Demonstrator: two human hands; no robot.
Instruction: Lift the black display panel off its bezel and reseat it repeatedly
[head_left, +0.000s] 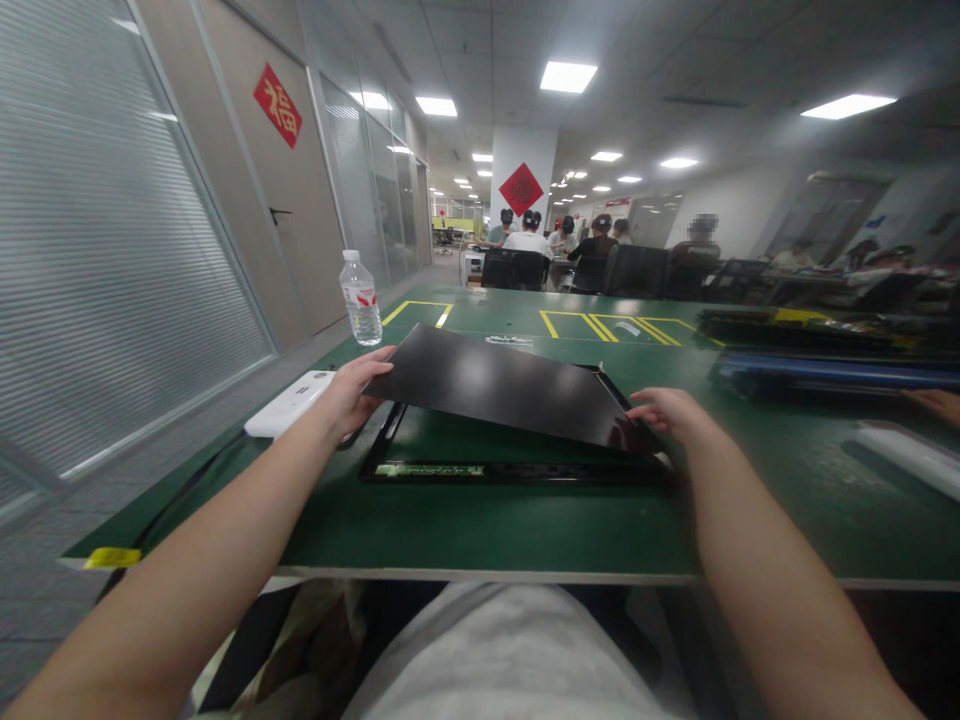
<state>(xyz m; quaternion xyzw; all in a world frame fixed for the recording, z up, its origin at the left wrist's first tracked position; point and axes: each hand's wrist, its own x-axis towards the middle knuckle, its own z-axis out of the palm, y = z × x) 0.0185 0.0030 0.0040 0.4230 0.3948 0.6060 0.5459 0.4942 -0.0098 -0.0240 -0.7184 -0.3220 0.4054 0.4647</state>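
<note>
A thin, dark glossy panel (495,380), like a display screen sheet, is held tilted over the green table. My left hand (360,388) grips its left edge, which is raised higher than the right. At the lower right corner my right hand (667,412) has its fingers closed around the panel's edge. Beneath the panel lies a black rectangular frame (547,474), partly hidden by it. A green circuit strip (430,470) runs along the left part of the frame's near side.
A water bottle (361,300) stands at the table's far left, and a white device (289,403) lies behind my left forearm. Blurred dark and blue panels (825,375) are stacked at right, near another person's hand (934,405). Yellow tape (589,328) marks the table (487,535). Several people sit farther back.
</note>
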